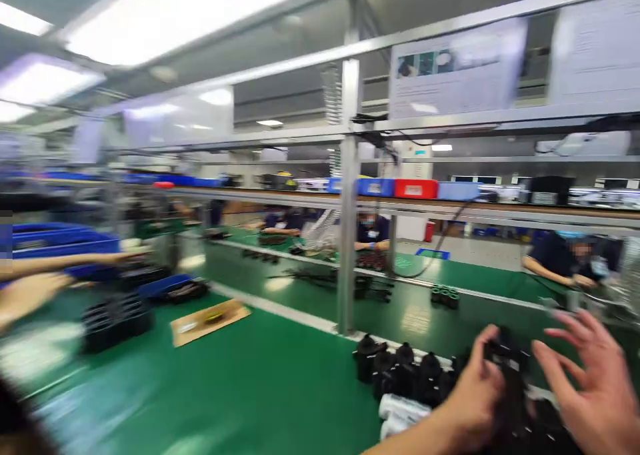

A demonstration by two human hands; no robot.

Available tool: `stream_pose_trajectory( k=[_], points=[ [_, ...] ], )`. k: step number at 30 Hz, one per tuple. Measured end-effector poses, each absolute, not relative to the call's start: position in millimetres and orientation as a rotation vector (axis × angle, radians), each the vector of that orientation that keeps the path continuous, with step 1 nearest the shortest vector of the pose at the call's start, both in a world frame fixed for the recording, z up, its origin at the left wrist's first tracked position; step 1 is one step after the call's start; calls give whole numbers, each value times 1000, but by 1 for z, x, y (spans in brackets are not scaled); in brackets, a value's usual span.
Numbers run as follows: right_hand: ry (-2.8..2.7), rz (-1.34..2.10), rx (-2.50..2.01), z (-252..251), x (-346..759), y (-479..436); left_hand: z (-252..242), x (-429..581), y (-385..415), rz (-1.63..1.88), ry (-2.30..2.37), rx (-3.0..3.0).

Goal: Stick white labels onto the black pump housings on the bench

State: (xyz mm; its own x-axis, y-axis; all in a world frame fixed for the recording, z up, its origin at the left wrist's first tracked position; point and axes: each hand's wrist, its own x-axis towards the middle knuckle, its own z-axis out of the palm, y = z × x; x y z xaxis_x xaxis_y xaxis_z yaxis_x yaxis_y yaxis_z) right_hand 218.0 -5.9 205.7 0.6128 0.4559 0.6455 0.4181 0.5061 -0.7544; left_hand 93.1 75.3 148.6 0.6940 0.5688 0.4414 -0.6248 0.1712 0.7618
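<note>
At the lower right, my left hand [473, 395] is closed, its fingers curled against a dark black part [511, 368]; blur hides the part's exact kind. My right hand [590, 381] is just to the right of that part, fingers spread apart and nothing visible in them. Several black, round-bodied parts with knob-like tops [405, 368] stand in a group left of and beneath my hands. Beside my left forearm lie white cylindrical pieces [403, 411], partly cut off by the arm.
A metal post [347, 241] rises from the green bench [265, 395]. Cardboard with a yellow item [213, 318], a black slotted tray [115, 318] and blue bins [65, 241] sit leftward. A co-worker's arms [35, 288] reach in from the left; other people sit across the bench.
</note>
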Motion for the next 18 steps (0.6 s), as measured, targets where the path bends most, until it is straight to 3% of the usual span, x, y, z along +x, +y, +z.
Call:
stream_pose_trajectory(
  k=[6, 18],
  points=[
    [-1163, 567, -925, 214, 207, -2, 167, 70, 108, 847, 52, 931],
    [-1185, 503, -1089, 194, 198, 14, 178, 79, 87, 878, 296, 929]
  ],
)
